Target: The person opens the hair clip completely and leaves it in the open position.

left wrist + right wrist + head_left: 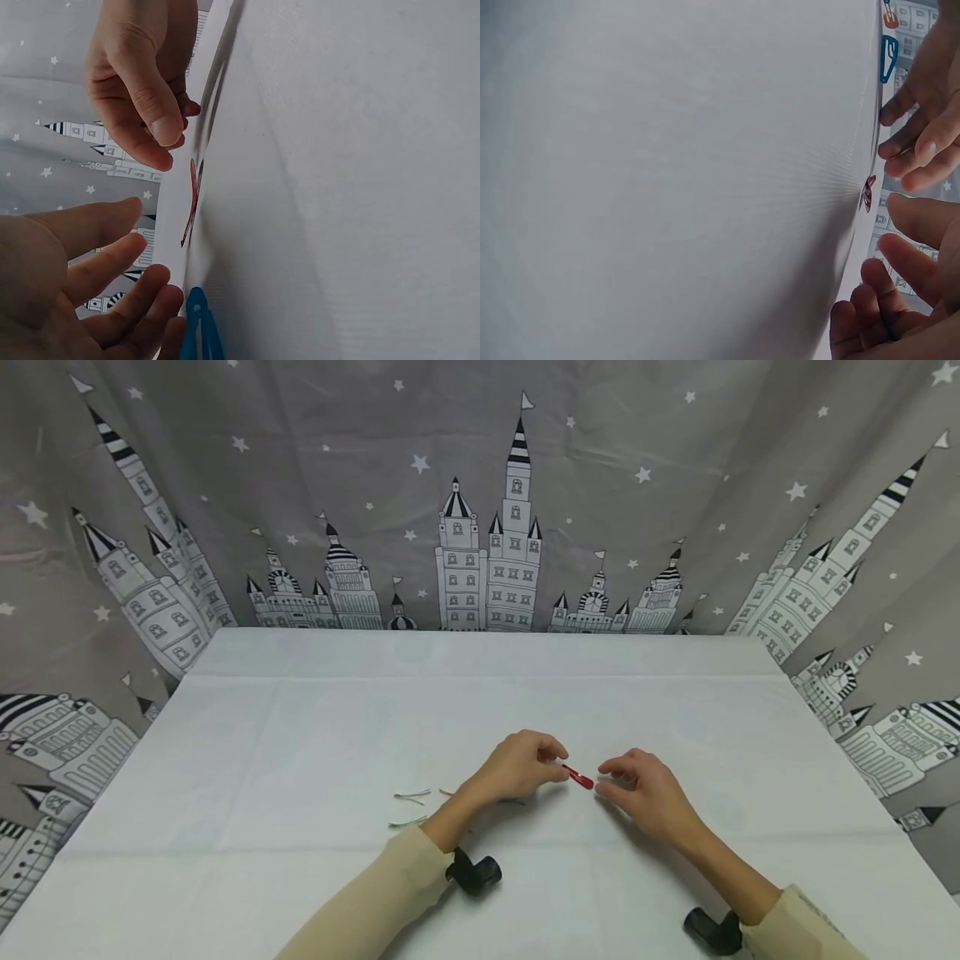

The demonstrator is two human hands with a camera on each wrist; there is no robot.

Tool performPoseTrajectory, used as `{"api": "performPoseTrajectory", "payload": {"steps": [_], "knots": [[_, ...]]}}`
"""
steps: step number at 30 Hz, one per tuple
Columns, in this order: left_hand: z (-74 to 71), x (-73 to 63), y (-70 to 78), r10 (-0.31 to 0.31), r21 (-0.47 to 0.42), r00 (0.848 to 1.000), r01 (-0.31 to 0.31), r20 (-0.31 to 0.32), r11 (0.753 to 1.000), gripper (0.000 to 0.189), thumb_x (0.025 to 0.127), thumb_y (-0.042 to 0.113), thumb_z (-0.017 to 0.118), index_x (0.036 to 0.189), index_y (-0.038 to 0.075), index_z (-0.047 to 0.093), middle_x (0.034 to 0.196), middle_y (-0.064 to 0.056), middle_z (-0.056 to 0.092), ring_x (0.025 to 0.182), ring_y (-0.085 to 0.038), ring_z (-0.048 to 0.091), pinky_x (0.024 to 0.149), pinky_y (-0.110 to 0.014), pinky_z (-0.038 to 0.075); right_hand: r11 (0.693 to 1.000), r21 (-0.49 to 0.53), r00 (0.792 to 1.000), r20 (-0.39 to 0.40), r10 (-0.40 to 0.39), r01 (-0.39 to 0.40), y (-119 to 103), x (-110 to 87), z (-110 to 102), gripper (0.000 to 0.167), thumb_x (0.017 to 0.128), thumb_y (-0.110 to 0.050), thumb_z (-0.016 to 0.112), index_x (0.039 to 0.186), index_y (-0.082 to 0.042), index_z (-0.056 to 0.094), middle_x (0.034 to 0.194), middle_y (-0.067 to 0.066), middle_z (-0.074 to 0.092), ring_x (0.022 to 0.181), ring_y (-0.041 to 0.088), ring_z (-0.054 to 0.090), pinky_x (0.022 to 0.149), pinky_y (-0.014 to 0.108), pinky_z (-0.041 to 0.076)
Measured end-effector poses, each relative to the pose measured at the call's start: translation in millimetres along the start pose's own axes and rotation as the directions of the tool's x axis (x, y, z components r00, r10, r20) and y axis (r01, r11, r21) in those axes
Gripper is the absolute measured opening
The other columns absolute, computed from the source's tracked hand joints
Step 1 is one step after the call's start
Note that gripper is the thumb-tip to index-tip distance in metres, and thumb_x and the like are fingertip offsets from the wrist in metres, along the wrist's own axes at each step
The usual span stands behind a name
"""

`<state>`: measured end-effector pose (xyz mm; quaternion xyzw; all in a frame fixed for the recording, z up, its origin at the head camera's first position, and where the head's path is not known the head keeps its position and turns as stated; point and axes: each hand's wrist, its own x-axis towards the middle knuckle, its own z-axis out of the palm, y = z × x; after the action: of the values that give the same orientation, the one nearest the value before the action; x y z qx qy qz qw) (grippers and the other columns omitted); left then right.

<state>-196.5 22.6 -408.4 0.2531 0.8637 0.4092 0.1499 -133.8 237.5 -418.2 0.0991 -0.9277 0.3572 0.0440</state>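
Observation:
A red snap hair clip [581, 778] lies on the white table between the two hands. Just left of it hovers the left hand [521, 766], its thumb and fingertips close to the clip's far end, with a gap between finger and thumb. On the other side is the right hand [648, 793], fingers loosely bent and thumb apart, near the clip's other end. The left wrist view shows the red clip [194, 196] apart from both hands; in the right wrist view, too, the clip [868, 193] stands free of the fingers. Neither hand holds anything.
A blue snap clip [888, 58] lies beyond the left hand, with an orange one [890, 13] farther off. Several thin clips, such as a greenish one [407, 822], lie around the left forearm, partly hidden by it. A patterned grey curtain [337, 460] hangs behind the table.

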Motion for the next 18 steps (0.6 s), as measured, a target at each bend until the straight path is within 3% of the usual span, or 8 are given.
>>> {"api": "performPoseTrajectory", "payload": {"steps": [13,18], "knots": [[6.2,8.6,-1.3,-0.091,0.054,0.995,0.092,-0.027,0.994,0.017,0.089,0.018,0.074,0.104,0.010,0.075,0.095,0.002,0.068,0.089,-0.014,0.060,0.081,-0.034,0.047,1.000,-0.006,0.999,0.028,-0.021,0.021,2,4.6,11,0.017,0.080,-0.007,0.079,0.097,-0.003,0.074,0.086,-0.001,0.064,0.085,0.019,0.057,0.076,0.038,0.046],[8.2,11.2,-1.2,-0.093,0.071,0.994,0.097,-0.048,0.993,0.014,0.088,0.019,0.074,0.101,0.012,0.076,0.091,0.004,0.068,0.085,-0.013,0.060,0.076,-0.033,0.047,1.000,-0.009,1.000,0.015,-0.011,0.012,3,5.2,11,0.016,0.081,-0.007,0.078,0.096,-0.004,0.075,0.086,-0.001,0.064,0.085,0.018,0.057,0.075,0.039,0.046]]}}
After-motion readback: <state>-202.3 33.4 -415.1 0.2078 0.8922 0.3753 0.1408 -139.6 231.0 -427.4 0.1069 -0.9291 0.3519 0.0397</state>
